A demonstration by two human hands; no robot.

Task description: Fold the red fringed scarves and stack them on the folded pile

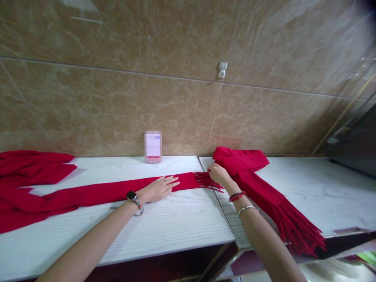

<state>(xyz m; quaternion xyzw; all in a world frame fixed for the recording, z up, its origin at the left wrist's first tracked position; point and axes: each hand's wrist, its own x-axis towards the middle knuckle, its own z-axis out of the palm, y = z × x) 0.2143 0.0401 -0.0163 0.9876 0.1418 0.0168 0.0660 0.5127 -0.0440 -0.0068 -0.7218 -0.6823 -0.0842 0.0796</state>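
Note:
A long red scarf (108,192) stretches across the white tabletop, its fringed end lying toward the middle. My left hand (160,188) rests flat on it with the fingers spread. At the fringe (202,180) is my right hand (219,174), its fingers bent together; whether strands are caught in them is hidden. Just right of that hand lies a second red scarf (258,192), bent over on itself, with its fringe hanging past the front edge. More red cloth (32,166) is bunched at the far left.
A phone-like thing with a blurred screen (153,147) leans against the brown marbled wall (117,105). Between the two white tabletops (188,219) runs a seam. A small white cat-shaped piece (222,69) is fixed to the wall. A dark box-like object (357,141) stands far right.

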